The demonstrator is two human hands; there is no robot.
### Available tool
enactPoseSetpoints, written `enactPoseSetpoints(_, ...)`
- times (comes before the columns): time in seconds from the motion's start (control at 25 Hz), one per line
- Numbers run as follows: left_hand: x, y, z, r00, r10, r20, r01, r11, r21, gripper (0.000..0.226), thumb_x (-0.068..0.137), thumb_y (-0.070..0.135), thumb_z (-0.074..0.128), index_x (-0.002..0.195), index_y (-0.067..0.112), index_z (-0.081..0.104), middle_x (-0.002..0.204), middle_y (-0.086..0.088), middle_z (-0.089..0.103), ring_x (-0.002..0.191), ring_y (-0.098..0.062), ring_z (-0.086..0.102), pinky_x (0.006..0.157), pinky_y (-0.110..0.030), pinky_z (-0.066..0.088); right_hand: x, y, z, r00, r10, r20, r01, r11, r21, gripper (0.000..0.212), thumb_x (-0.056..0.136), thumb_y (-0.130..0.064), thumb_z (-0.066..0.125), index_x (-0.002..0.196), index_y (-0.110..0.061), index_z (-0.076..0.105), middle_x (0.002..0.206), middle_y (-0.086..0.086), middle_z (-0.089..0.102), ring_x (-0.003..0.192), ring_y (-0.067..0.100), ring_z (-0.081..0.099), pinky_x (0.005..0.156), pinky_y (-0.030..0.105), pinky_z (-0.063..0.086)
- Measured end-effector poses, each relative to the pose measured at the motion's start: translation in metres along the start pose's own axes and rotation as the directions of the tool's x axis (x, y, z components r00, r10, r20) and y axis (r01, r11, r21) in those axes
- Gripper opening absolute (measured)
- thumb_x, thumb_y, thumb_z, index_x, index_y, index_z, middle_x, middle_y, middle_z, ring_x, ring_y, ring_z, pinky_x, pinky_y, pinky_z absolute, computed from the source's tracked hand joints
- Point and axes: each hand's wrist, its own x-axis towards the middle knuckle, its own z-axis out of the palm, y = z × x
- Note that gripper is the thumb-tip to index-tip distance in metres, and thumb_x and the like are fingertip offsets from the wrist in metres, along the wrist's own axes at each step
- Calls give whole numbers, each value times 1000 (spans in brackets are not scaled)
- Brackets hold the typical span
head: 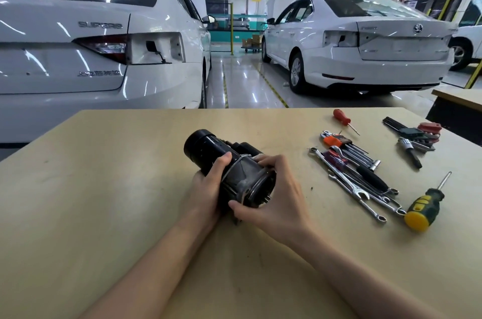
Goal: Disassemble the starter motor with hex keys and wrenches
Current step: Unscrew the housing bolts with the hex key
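A black starter motor (208, 147) lies on its side in the middle of the wooden table (104, 188), its open nose end turned toward me. My left hand (206, 185) grips the motor body from the left, thumb on top. My right hand (271, 196) holds the grey nose housing, fingers curled over its top and thumb at its lower rim. A set of hex keys (349, 147) in an orange holder and several combination wrenches (357, 188) lie to the right, apart from both hands.
To the right lie a green-and-yellow screwdriver (423, 207), a small orange screwdriver (344, 119), a black ratchet handle (370, 177) and a socket extension with more key sets (417, 136). Two white cars (91, 44) (365, 44) stand beyond the table's far edge.
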Motion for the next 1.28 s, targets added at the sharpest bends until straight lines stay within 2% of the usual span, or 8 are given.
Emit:
enactPoseSetpoints(0.16, -3, 6, -1, 980, 173, -99, -172, 985, 18, 59, 58, 47, 79, 102, 9, 69, 97, -12, 74, 91, -29, 72, 80, -39, 58, 2, 8, 4, 998, -4, 58, 2, 1000, 30, 94, 50, -54, 81, 129, -31, 35, 127, -12, 48, 117, -8, 45, 87, -1, 32)
enactPoseSetpoints(0.36, -10, 16, 0, 876, 466, -124, -436, 875, 210, 54, 67, 32, 78, 112, 8, 60, 99, -1, 70, 86, -6, 69, 71, -16, 53, 0, 25, 14, 983, 90, 160, -95, 995, 28, 136, 44, -70, 76, 151, -33, 0, 141, -28, 34, 128, -18, 27, 94, -6, 19)
enactPoseSetpoints(0.48, -16, 16, 2, 846, 522, -109, -494, 844, 207, 52, 73, 20, 81, 116, 6, 57, 104, -7, 69, 89, -8, 69, 75, -18, 54, 0, 33, 18, 987, 82, 141, -96, 991, 94, 129, 42, -62, 79, 147, -45, 6, 118, -50, 42, 116, -23, 40, 90, 2, 34)
enactPoseSetpoints(0.56, -19, 18, 3, 822, 564, -81, -538, 815, 212, 57, 69, 24, 80, 118, 8, 55, 105, -3, 70, 94, -9, 68, 79, -21, 55, 1, 35, 17, 992, 43, 116, -57, 991, 125, 110, 44, -50, 82, 135, -55, 21, 114, -43, 50, 108, -17, 50, 83, 4, 39)
enactPoseSetpoints(0.76, -27, 18, 10, 695, 719, 24, -698, 666, 263, 68, 66, 21, 83, 125, 20, 48, 110, 11, 66, 104, -10, 65, 87, -26, 53, 3, 41, 6, 990, -49, 132, 32, 991, 130, 113, 56, -31, 85, 147, -23, 20, 134, -18, 50, 124, 0, 50, 97, 14, 41)
enactPoseSetpoints(0.96, -36, 21, 17, 630, 774, 69, -753, 587, 297, 63, 63, 32, 80, 115, 38, 44, 107, 28, 64, 98, 3, 64, 80, -14, 50, 6, 42, -3, 973, -85, 216, 66, 993, 94, 116, 64, -27, 85, 152, -17, 10, 149, -8, 39, 135, 7, 40, 109, 36, 39)
enactPoseSetpoints(1.12, -37, 20, 17, 620, 777, 109, -764, 565, 313, 64, 63, 33, 80, 114, 37, 42, 106, 28, 63, 98, 4, 63, 79, -12, 48, 5, 37, -6, 976, -99, 193, 88, 994, 62, 109, 62, -23, 86, 149, -22, 20, 137, -15, 50, 124, -1, 49, 96, 16, 42)
enactPoseSetpoints(1.28, -36, 23, 19, 711, 703, -16, -690, 702, 179, 62, 70, 21, 80, 124, 15, 50, 112, 5, 67, 103, -11, 65, 86, -23, 52, 1, 21, -13, 988, -141, 56, 137, 989, 64, 103, 51, -29, 89, 139, -27, 35, 122, -16, 59, 108, -12, 55, 80, 0, 38)
